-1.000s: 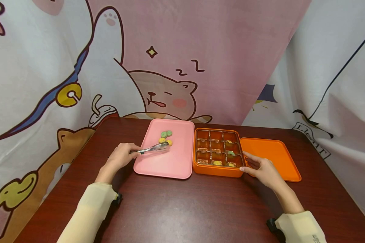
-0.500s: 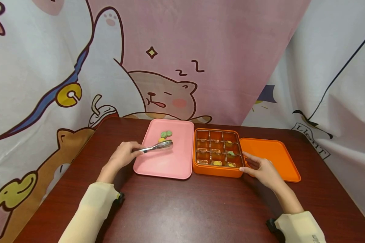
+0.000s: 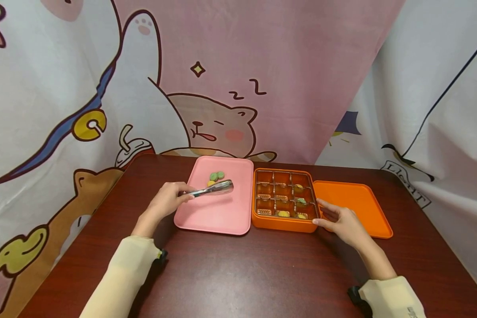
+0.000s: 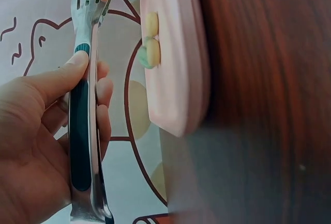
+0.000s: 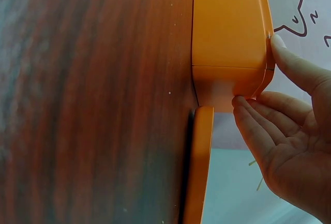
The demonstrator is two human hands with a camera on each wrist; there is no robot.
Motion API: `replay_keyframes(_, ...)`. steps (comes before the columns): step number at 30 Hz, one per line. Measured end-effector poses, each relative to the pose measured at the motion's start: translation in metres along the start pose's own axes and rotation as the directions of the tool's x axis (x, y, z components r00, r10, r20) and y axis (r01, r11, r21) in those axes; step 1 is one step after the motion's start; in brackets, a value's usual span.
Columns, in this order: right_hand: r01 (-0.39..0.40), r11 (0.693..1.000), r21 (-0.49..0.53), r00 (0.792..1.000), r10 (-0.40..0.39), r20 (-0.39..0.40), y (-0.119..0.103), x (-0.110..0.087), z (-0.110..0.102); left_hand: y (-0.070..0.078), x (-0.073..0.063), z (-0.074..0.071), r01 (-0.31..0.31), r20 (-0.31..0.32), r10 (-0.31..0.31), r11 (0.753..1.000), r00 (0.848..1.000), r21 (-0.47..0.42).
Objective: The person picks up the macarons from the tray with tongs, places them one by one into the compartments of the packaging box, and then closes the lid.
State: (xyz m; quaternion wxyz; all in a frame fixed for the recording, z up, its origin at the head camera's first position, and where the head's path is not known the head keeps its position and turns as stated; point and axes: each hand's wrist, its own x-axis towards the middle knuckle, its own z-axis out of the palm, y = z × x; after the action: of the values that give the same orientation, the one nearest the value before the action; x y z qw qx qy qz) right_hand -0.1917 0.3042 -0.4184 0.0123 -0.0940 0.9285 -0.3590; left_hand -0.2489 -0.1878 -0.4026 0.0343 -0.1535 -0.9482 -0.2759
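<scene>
Metal tongs (image 3: pixel 212 189) with dark grips lie across my left hand (image 3: pixel 170 199), thumb on one arm and fingers round the other. Their slotted head (image 4: pixel 92 4) hangs over the pink tray (image 3: pixel 218 218); an orange patch shows between its tips, and I cannot tell whether they hold anything. On the tray, two green round pieces (image 3: pixel 216 176) sit behind yellow ones (image 4: pixel 152 51), one hidden behind the tongs in the head view. With thumb at the rim and nearly straight fingers against its side, my right hand (image 3: pixel 343 224) touches the front right corner of the orange box (image 3: pixel 284 224).
A clear divided insert (image 3: pixel 283 192) fills the box, with small yellow and green pieces in several compartments. An orange lid (image 3: pixel 353 205) lies flat at the box's right. The dark wooden table (image 3: pixel 238 274) reaches a cartoon-printed curtain (image 3: pixel 286 79) behind.
My left hand has moved the tongs rightward and slightly up across the tray. Their head now covers a yellow piece seen earlier. My right hand stays at the box's corner.
</scene>
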Motion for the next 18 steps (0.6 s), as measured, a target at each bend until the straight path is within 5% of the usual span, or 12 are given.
replay_keyframes(12,0.0,1.0,0.0,1.0,0.0,0.002,0.001,0.001,0.0,0.017,0.01,0.001,0.0,0.014,0.0,0.999,1.0,-0.046)
replay_keyframes(18,-0.005,1.0,0.0,1.0,0.005,0.004,0.001,0.001,0.0,0.027,0.017,0.004,-0.051,0.008,0.051,0.998,0.999,-0.044)
